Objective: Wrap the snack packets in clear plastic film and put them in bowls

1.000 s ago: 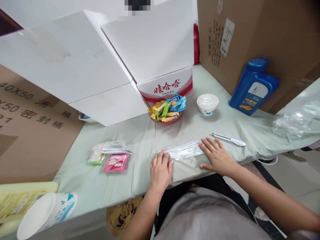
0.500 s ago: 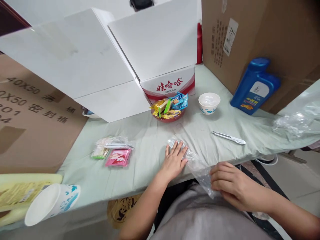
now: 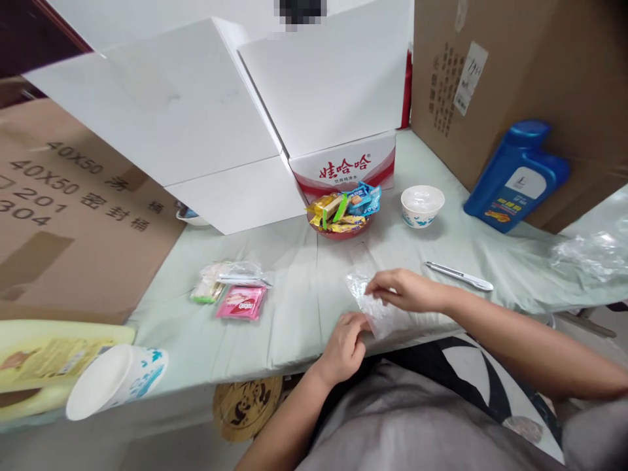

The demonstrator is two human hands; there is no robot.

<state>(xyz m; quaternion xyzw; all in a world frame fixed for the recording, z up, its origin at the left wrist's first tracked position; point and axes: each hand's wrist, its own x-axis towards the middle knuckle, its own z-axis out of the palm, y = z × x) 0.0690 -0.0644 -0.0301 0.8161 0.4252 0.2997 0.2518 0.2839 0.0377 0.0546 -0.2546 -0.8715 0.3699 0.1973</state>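
Observation:
A clear plastic bag (image 3: 377,314) lies near the front edge of the table covered in pale green cloth (image 3: 294,294). My left hand (image 3: 346,347) pinches the bag's near corner at the table edge. My right hand (image 3: 405,290) pinches its upper edge, fingers curled together. A white utility knife (image 3: 458,275) lies on the cloth just right of my right hand.
A red bowl of wrapped snacks (image 3: 343,212) and a white bowl (image 3: 422,205) stand behind. Snack packets (image 3: 235,293) lie left. A blue bottle (image 3: 517,175), cardboard boxes (image 3: 515,65), an open white carton (image 3: 338,111), a paper cup (image 3: 115,386) and crumpled plastic (image 3: 589,255) surround.
The bag was pressed flat under both hands, then pulled toward the table edge. Now the right hand has come back onto the table and both hands pinch the bag.

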